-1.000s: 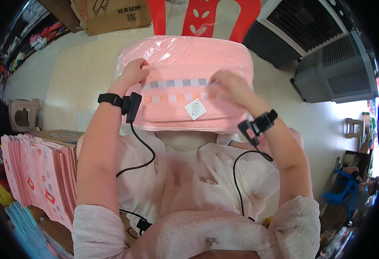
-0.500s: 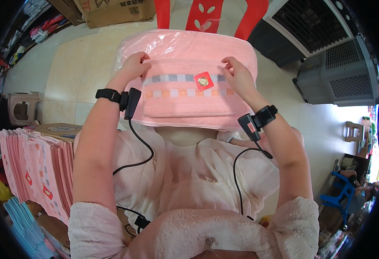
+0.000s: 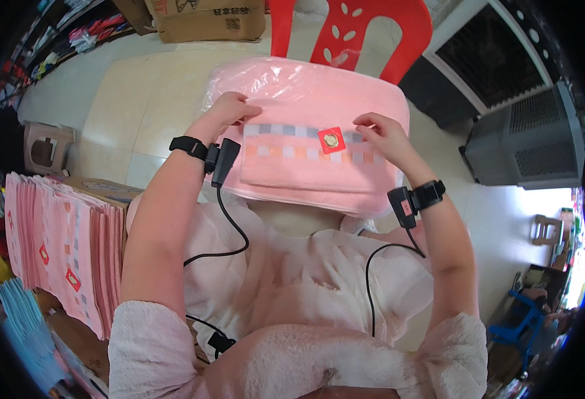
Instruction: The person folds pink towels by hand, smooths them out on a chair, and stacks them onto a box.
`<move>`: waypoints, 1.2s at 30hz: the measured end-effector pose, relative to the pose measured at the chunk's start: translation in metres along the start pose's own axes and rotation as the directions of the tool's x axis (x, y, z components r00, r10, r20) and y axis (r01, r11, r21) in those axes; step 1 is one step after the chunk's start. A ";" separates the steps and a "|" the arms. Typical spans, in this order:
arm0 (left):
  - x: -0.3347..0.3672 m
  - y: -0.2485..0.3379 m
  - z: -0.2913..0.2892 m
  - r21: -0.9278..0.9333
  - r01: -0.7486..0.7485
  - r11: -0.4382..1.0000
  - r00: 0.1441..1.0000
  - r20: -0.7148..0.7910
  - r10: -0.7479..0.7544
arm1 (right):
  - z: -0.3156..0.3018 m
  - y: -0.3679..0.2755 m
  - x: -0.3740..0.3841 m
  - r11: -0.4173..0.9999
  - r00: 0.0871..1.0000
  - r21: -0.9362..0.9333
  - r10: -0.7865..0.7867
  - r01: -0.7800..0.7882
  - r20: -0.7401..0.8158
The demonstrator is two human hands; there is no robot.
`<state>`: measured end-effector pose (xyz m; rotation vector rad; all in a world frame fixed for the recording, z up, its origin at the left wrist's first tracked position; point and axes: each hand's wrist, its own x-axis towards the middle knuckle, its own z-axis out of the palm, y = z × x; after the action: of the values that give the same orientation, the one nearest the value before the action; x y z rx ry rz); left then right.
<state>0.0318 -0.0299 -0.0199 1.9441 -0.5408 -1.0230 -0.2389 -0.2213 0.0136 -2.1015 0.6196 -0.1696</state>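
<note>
A folded pink towel with grey, white and orange checked bands lies in front of me. A square red label with a gold centre sits on its bands. Beneath it is a larger pink stack, partly covered by shiny clear plastic film. My left hand rests at the towel's far left corner, fingers loosely bent and apart. Over the far right corner is my right hand, its fingers curved and spread, near the label. Black straps with small cabled devices circle both wrists.
A red chair stands behind the pink stack. On my left are upright folded pink towels and blue ones. A cardboard box is at the far left, and a grey air cooler stands at the right.
The whole view has shifted, so everything sits lower and mostly further right. Both hands stay at the towel's far corners, with slight finger movement in the right. The towel remains folded.
</note>
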 end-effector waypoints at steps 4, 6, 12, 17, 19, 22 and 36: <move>-0.023 0.035 0.015 0.024 -0.355 0.935 0.928 0.128 0.349 | -0.007 -0.033 -0.004 0.973 0.961 -0.030 -0.231 0.230 -0.152; -0.046 0.053 0.024 -0.038 -0.545 0.838 0.820 0.184 0.542 | 0.000 -0.071 0.002 0.925 0.923 -0.190 -0.358 0.329 -0.144; -0.085 0.081 0.035 -0.079 -0.684 0.725 0.705 0.182 0.685 | 0.012 -0.131 0.037 0.861 0.841 -0.136 -0.426 0.490 0.332; -0.093 0.085 0.002 -0.310 -0.652 0.692 0.725 0.010 0.688 | -0.018 -0.157 0.029 0.953 0.888 -0.033 -0.267 0.301 0.374; -0.090 0.077 -0.007 -0.446 -0.641 0.625 0.710 -0.036 0.703 | -0.031 -0.181 0.016 0.936 0.903 0.020 -0.344 0.351 0.258; -0.092 0.070 -0.006 -0.604 -0.585 0.541 0.678 0.001 0.735 | -0.054 -0.196 0.010 0.903 0.893 0.076 -0.430 0.423 0.132; -0.168 0.164 -0.003 -0.214 -0.746 0.631 0.631 0.078 0.772 | -0.098 -0.209 -0.026 0.876 0.873 -0.105 -0.480 0.471 -0.089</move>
<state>-0.0597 -0.0028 0.1947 1.2523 -1.2143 -0.6240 -0.2190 -0.1848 0.2422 -2.3031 0.1576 -0.5539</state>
